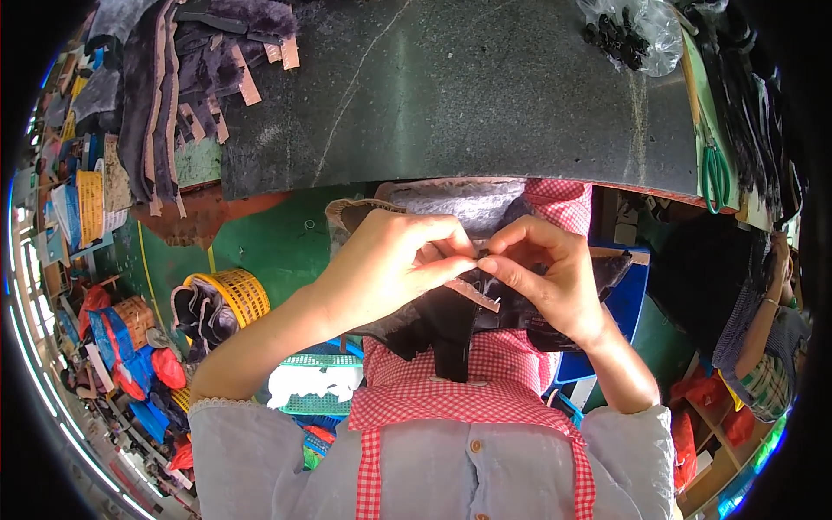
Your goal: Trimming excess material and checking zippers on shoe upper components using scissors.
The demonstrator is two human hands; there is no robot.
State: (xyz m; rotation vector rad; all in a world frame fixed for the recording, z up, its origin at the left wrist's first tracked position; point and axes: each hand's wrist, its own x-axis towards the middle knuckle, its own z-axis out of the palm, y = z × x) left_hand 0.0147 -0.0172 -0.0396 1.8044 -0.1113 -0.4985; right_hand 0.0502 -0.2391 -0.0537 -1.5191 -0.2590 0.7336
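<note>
In front of my chest, my left hand (407, 256) and my right hand (550, 269) meet, thumbs and index fingertips pinched together. Between them is a small dark edge that seems to belong to a glossy black leather piece (451, 321) lying over my lap. A narrow strip with a pinkish-tan face (474, 295) sticks out just below the fingertips. Grey fur lining (468, 199) shows beyond my hands, with a tan-edged part (355, 211) beside my left wrist. My fingers hide much of the exact spot being pinched.
A dark stone-topped table (485, 95) stands ahead, with purple-grey fur strips (208, 61) at its left. Green-handled scissors (715, 173) hang by its right edge, near a clear plastic bag (646, 35). A yellow basket (230, 295) stands left. Another person's arm (767, 303) shows at far right.
</note>
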